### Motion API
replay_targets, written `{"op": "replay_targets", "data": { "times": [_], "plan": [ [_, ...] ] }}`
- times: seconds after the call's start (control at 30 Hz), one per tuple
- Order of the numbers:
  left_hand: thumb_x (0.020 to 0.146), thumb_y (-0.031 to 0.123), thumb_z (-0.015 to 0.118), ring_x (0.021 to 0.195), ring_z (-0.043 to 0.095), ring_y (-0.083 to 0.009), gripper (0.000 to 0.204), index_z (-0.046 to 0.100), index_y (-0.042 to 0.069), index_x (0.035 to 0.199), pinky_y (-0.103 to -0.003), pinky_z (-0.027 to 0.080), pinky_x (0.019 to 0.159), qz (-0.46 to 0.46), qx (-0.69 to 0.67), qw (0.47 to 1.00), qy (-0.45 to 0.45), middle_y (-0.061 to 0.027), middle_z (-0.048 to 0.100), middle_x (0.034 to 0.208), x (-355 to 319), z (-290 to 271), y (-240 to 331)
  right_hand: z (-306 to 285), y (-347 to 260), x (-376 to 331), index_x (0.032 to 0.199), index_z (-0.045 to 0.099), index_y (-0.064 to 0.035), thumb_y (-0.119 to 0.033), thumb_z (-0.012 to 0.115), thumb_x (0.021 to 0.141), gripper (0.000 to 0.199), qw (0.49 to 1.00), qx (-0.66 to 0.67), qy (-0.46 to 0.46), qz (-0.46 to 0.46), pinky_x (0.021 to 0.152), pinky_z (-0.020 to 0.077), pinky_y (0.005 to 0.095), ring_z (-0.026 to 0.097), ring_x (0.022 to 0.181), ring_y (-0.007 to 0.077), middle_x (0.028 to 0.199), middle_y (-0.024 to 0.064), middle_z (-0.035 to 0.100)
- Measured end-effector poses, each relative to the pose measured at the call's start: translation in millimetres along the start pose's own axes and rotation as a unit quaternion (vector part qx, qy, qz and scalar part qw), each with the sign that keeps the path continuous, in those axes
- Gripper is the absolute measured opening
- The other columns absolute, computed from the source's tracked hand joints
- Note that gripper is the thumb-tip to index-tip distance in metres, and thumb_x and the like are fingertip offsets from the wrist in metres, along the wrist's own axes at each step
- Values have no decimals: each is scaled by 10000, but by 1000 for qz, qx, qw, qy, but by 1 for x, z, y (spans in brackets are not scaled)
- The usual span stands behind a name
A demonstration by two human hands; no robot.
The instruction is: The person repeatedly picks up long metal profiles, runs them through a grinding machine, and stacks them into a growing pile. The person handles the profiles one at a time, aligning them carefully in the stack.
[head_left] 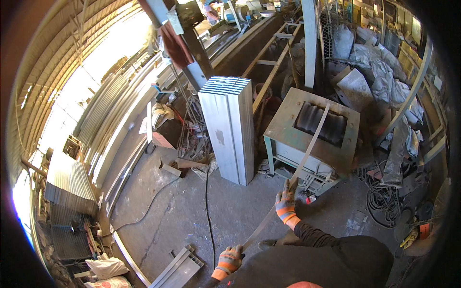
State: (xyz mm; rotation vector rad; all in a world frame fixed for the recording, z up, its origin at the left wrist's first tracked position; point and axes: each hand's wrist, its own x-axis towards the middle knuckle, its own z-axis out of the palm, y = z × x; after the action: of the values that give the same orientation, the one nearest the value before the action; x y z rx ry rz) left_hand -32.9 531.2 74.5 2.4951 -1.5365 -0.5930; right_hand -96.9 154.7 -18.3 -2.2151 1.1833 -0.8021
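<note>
Head view, left to right: stacks of corrugated metal sheet point(67, 185) lie flat by the wall at your far left, out of the walking space, and a short cut of aluminium profile point(178, 269) rests on the concrete floor point(192, 211) just beside your left knee. Your left hand point(229, 260), in a grey and orange work glove, is clenched around the near end of a long metal strip point(307, 146), low and close to your body, so the strip has a fixed back end. A bundle of upright aluminium profiles point(229, 129) stands on end behind it, leaning against a post. Your right hand point(286, 204), gloved the same way, grips the strip further along and higher, which keeps it in a straight slanted line. From there the strip runs up and over the green roller machine point(288, 137), its far end lying across the dark rollers point(321, 125) in the top opening. Coiled cables point(384, 201) and grey sacks point(379, 72) crowd the right side.
</note>
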Motion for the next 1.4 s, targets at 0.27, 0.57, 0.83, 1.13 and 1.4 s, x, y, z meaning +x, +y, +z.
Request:
{"op": "replay_targets", "data": {
  "times": [0.27,0.57,0.83,1.13,1.4],
  "plan": [
    [988,303,768,885,734,-443,206,685,157,1107,-575,584,735,-37,67,997,27,-160,768,905,-140,-77,-72,-108,-107,-63,1796,328,-137,-630,757,990,1038,937,-184,-163,-249,1315,233,764,234,1669,576,1818,355,225],
    [992,256,816,998,666,-399,310,677,106,1224,-519,534,864,-80,385,872,290,-172,692,1125,-218,-324,-110,-106,-274,46,1325,730,-116,-248,774,1010,344,816,-40,-33,-576,993,593,504,730,1056,278,1129,68,724],
    [910,205,957,1601,462,-395,1025,378,-18,1726,-525,301,1373,-108,65,729,673,-250,473,1736,-108,-265,-83,-157,-348,91,1245,751,-57,-140,823,1000,269,837,358,44,-411,854,641,395,789,1017,271,1150,125,793],
    [799,631,968,1424,555,-529,1114,533,-50,1566,-563,481,1189,-206,-227,917,257,-333,618,1490,1,29,-74,-61,-122,138,1215,807,-58,-152,827,1046,194,684,715,-19,142,863,566,280,704,954,116,1059,6,793],
    [1091,445,735,935,796,-409,422,788,26,1065,-510,579,819,-188,-303,934,37,-215,809,955,118,4,6,-18,106,216,1274,789,23,-324,812,1064,406,750,546,206,311,872,581,399,755,1012,224,1146,87,828]
  ]
}}
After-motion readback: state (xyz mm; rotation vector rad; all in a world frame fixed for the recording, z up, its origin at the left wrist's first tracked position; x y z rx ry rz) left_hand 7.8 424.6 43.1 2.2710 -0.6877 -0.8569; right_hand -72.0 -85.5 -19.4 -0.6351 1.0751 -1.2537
